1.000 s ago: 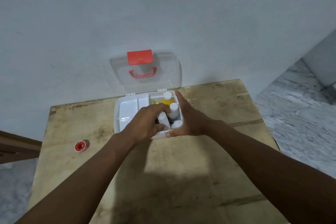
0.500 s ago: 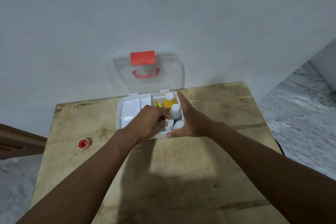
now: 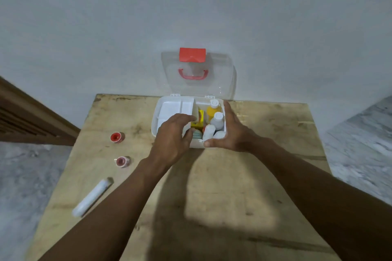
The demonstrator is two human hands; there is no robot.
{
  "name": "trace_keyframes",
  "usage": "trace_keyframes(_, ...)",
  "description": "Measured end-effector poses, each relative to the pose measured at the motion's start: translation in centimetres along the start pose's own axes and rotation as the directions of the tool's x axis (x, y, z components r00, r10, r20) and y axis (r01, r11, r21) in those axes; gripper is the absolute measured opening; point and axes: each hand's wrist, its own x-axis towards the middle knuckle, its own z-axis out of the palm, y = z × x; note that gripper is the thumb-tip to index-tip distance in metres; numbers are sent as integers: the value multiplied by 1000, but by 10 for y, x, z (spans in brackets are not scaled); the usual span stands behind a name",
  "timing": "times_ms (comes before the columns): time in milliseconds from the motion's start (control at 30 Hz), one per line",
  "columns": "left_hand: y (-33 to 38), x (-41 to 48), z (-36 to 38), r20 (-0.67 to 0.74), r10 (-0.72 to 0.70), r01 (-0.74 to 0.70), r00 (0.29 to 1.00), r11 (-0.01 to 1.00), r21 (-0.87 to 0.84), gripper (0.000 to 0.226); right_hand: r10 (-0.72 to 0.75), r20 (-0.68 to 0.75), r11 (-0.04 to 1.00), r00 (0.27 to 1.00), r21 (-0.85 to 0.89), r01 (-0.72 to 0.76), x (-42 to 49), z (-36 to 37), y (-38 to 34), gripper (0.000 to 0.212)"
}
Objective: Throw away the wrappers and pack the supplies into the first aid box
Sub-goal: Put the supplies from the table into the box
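Packing looks mostly done to me. The first aid box [image 3: 169, 110] sits at 12 o'clock against the wall with its lid up, and there are bottles [image 3: 218, 119] and a yellow carton [image 3: 199, 118] inside. My left hand [image 3: 171, 140] is curled down into it (can't tell if it's gripping anything). My right hand [image 3: 231, 131] is flat against the box's 3 o'clock wall. Left to pack are a red roll [image 3: 116, 137], a pinkish roll [image 3: 122, 161] and a white tube [image 3: 92, 197] out at 9 o'clock. The tube is close to the bench [image 3: 233, 186] edge, with open room at 6 o'clock.
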Motion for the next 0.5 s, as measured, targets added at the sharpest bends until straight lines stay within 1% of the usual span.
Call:
trace_keyframes(33,-3,-9,0,-54,-19,20,998,1000,14,29,-11,8,1000,1000,-4,11,-1,0,0,150)
trace_keyframes(133,-14,-40,-4,-180,-103,113,978,992,51,31,18,28,999,999,-46,-17,0,0,4,152)
trace_keyframes(233,-26,-77,-13,-247,-244,262,938,964,38,34,11,26,1000,1000,-21,-10,0,2,6,151)
trace_keyframes(300,-38,-101,-19,-284,-307,338,908,939,66,34,1,35,999,999,-34,0,-2,1,5,150)
trace_keyframes(367,-50,-124,-26,-290,-340,383,895,918,106,35,-16,41,999,999,-41,18,-3,-2,3,150)
trace_keyframes(433,-62,-146,-34,-266,-384,430,884,891,143,40,-27,36,999,999,-34,29,-2,-2,1,149)
trace_keyframes(500,-75,-163,-43,-235,-463,506,854,845,173,48,-24,25,999,999,-41,25,-1,0,1,147)
